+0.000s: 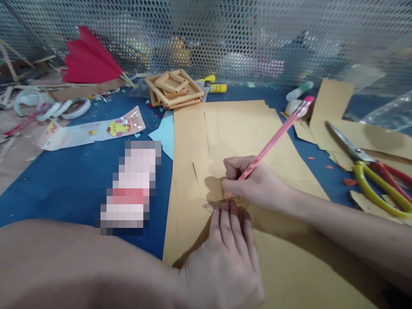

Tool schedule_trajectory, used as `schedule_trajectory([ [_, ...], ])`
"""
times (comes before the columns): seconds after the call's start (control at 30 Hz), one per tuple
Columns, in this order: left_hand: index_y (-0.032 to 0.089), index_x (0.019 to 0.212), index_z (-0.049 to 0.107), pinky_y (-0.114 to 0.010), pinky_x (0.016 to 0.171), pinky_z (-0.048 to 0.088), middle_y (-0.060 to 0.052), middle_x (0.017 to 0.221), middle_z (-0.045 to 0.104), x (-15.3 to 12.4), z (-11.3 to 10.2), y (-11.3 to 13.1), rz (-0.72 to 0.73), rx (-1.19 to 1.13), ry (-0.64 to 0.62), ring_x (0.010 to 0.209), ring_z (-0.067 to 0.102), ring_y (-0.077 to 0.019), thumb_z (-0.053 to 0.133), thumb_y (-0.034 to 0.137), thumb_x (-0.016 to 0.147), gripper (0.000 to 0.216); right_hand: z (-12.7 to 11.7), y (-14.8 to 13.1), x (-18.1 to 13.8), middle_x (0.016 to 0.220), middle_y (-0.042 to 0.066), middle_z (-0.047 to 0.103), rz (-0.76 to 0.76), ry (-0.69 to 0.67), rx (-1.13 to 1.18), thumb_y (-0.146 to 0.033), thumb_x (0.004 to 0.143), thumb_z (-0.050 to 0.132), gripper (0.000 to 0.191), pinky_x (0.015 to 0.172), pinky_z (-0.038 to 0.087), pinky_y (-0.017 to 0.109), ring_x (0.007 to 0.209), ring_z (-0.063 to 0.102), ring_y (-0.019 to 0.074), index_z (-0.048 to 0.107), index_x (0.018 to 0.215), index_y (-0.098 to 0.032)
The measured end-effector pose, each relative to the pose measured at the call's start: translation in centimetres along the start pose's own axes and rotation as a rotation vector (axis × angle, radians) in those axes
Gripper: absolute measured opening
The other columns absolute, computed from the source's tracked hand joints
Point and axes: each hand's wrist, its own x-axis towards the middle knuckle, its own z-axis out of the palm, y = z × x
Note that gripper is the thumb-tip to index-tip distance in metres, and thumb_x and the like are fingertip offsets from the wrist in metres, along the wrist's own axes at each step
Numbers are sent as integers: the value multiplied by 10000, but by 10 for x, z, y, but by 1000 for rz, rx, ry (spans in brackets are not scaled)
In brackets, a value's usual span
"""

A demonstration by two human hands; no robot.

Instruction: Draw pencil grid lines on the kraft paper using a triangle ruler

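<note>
A pink pencil with dotted grip hollows is pinched in my right hand, its eraser end pointing up and to the right. The pencil's tip meets the edge of a clear ruler, which lies on a large tan paper sheet. With fingers stretched out flat, my left hand presses on the ruler and covers most of it. Short dark lines mark the sheet farther up and to the left of my hands.
Yellow-and-red scissors lie at the right among tan paper scraps. At the back are stacked wooden frames and a glue stick. To the left sit tape rolls, a red paper fan, a plastic sleeve and a pixelated object.
</note>
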Motion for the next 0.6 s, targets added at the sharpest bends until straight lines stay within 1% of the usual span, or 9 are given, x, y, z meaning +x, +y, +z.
schedule_trajectory([
  [0.13,-27,1126,617,-386,808,577,-246,1048,647,0,-1,-2,26,-4,-4,1011,636,-318,373,105,828,408,1,1,0,511,-78,249,-5,-9,18,-79,646,532,307,423,325,206,486,276,70,273,540,-204],
  [0.3,-31,1126,615,-377,812,577,-248,1048,646,1,-1,-3,31,-5,-1,1012,635,-315,364,105,828,413,1,4,0,503,-81,240,-23,-14,-9,-74,640,534,311,405,236,207,487,242,66,269,539,-201],
  [0.47,-25,1123,621,-382,815,574,-253,1043,645,0,-1,-2,22,-9,3,1004,636,-326,376,112,826,409,2,3,1,505,-81,244,-21,-7,0,-76,639,535,303,410,247,210,486,254,67,279,539,-203],
  [0.6,-20,1129,619,-379,825,570,-248,1050,644,0,-1,-1,20,-1,-5,1009,634,-326,384,113,827,405,2,2,1,502,-82,236,-21,-7,-32,-64,635,536,318,410,222,222,485,243,69,269,536,-205],
])
